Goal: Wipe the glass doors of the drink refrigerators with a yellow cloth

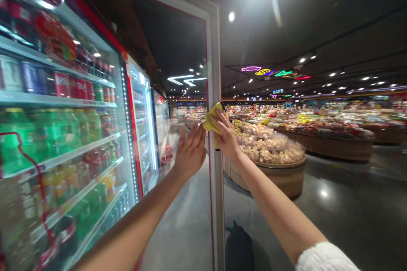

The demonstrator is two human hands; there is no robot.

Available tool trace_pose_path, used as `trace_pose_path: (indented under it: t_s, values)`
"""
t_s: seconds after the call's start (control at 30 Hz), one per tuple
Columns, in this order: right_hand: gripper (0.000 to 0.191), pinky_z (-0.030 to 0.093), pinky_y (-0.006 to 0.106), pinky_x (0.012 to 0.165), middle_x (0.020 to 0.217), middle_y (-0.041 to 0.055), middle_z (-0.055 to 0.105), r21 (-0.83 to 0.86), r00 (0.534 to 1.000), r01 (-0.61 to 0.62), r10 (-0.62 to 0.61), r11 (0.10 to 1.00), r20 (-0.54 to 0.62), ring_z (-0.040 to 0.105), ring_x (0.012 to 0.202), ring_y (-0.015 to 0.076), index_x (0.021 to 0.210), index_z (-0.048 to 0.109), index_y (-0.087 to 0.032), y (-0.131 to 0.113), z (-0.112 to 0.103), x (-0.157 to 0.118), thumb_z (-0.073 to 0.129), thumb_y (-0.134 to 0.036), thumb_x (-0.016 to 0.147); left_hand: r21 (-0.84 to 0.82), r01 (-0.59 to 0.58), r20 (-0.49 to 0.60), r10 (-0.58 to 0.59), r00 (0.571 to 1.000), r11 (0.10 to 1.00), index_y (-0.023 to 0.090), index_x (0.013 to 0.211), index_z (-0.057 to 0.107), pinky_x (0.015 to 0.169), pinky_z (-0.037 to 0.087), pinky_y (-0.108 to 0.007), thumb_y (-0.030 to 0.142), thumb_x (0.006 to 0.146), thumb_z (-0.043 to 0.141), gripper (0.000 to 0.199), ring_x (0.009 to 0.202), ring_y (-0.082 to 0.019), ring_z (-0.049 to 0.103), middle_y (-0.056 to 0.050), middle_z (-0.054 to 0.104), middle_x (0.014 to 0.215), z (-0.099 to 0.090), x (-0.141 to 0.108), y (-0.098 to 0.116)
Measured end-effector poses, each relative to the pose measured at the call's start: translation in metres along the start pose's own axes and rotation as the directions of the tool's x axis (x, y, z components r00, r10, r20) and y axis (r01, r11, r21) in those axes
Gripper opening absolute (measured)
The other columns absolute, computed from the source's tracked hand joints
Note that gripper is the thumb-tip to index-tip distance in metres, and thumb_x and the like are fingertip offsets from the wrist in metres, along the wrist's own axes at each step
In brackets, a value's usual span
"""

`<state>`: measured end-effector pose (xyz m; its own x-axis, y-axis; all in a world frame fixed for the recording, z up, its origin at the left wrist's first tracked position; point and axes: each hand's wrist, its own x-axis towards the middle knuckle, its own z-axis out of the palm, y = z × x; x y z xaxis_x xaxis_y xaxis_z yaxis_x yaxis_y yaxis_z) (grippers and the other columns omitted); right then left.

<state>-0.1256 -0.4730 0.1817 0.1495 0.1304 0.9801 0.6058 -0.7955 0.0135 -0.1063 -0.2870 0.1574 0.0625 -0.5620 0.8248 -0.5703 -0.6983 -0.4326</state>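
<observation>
A glass fridge door with a grey frame (216, 203) stands swung open in the middle of the head view. My right hand (226, 135) grips a yellow cloth (210, 123) against the upright edge of that frame. Just left of it, my left hand (191, 150) lies flat on the glass with its fingers stretched upward, holding nothing. Its fingertips are close to the cloth.
On the left, a lit fridge holds shelves of green bottles (51, 135) and red cans (62, 84). More fridges (141, 118) stand behind it. Round wooden display bins (273, 178) with packaged goods are on the right, over a shiny floor (337, 211).
</observation>
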Motion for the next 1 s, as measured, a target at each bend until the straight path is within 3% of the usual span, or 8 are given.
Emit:
trace_pose_path:
  t_s: [0.2, 0.47, 0.67, 0.87, 1.0]
  values:
    - [0.051, 0.030, 0.052, 0.125, 0.159, 0.0067, 0.044, 0.027, 0.996, -0.036, 0.034, 0.999, 0.079, 0.020, 0.157, 0.0241, 0.147, 0.052, -0.026, -0.004, 0.010, -0.092, 0.045, -0.020, 0.097, -0.060, 0.028, 0.132, -0.020, 0.991, 0.998, 0.010, 0.159, 0.025, 0.130, 0.005, -0.056, 0.025, 0.095, 0.048, 0.070, 0.157, -0.027, 0.015, -0.015, 0.030, 0.165, 0.009, -0.051, 0.026]
    - [0.047, 0.036, 0.054, 0.122, 0.158, 0.0071, 0.047, -0.009, 0.969, -0.219, 0.218, 0.976, 0.115, 0.020, 0.157, 0.0260, 0.144, 0.056, -0.027, -0.025, 0.039, -0.212, 0.044, -0.024, 0.099, -0.118, 0.041, 0.248, -0.011, 0.969, 0.992, 0.012, 0.160, 0.026, 0.130, 0.009, -0.050, 0.020, 0.094, 0.048, 0.070, 0.158, -0.025, 0.010, -0.013, 0.026, 0.167, 0.020, -0.117, 0.058]
    - [0.044, 0.041, 0.052, 0.120, 0.150, 0.0065, 0.056, 0.009, 0.939, -0.337, 0.335, 0.942, 0.081, 0.024, 0.155, 0.0238, 0.141, 0.060, -0.030, -0.047, 0.057, -0.277, 0.044, -0.023, 0.100, -0.167, 0.129, 0.397, -0.053, 0.916, 0.977, 0.017, 0.161, 0.024, 0.130, 0.014, -0.045, 0.018, 0.088, 0.057, 0.080, 0.158, -0.023, 0.013, -0.010, 0.028, 0.167, 0.032, -0.172, 0.088]
    - [0.049, 0.052, 0.050, 0.112, 0.144, 0.0054, 0.061, -0.017, 0.889, -0.452, 0.452, 0.892, 0.072, 0.038, 0.149, 0.0254, 0.140, 0.062, -0.034, -0.074, 0.066, -0.344, 0.046, -0.016, 0.097, -0.161, 0.130, 0.518, -0.028, 0.855, 0.978, 0.022, 0.161, 0.025, 0.129, 0.015, -0.045, 0.022, 0.086, 0.062, 0.084, 0.158, -0.025, 0.014, -0.005, 0.024, 0.169, 0.028, -0.235, 0.112]
    - [0.052, 0.054, 0.051, 0.108, 0.145, 0.0051, 0.060, 0.010, 0.873, -0.483, 0.481, 0.875, 0.080, 0.046, 0.144, 0.0272, 0.138, 0.062, -0.036, -0.080, 0.063, -0.360, 0.046, -0.012, 0.095, -0.164, 0.125, 0.573, -0.008, 0.819, 0.978, 0.023, 0.161, 0.026, 0.129, 0.018, -0.044, 0.023, 0.084, 0.065, 0.086, 0.158, -0.024, 0.014, -0.006, 0.024, 0.169, 0.021, -0.266, 0.116]
